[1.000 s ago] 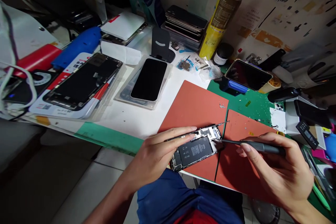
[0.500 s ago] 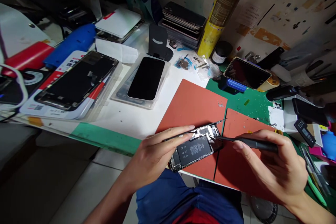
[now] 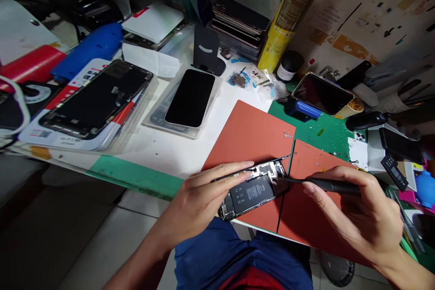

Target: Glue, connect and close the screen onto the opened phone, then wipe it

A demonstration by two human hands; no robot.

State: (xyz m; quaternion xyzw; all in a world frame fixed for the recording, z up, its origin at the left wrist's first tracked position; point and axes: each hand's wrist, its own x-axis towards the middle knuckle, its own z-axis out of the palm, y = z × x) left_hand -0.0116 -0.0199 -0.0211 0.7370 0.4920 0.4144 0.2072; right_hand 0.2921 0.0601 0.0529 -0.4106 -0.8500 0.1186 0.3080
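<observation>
An opened phone [image 3: 253, 195] lies tilted near the front edge of the red-brown mat [image 3: 251, 131], its battery and inner parts exposed. My left hand [image 3: 204, 195] grips the phone from its left side, fingers stretched along the upper edge; a thin dark tool seems to lie under those fingers, its tip past the phone's top right corner. In my right hand [image 3: 360, 213] is a black pen-like tool [image 3: 333, 186], pinched between thumb and fingers. Its thin tip touches or hovers just over the phone's inner parts, right of the battery; which one I cannot tell.
A dark-screened phone [image 3: 190, 98] rests on a clear case, left of the mat. Further left lies a detached phone screen [image 3: 102, 97] on a box. Behind stand stacked phones [image 3: 241, 20], a yellow spray can [image 3: 288, 18] and a black jar [image 3: 289, 65]. Another phone [image 3: 322, 94] leans on a blue stand.
The view has shifted slightly. The pen-like tool's tip sits a little lower on the phone's inner parts. Both hands keep their holds.
</observation>
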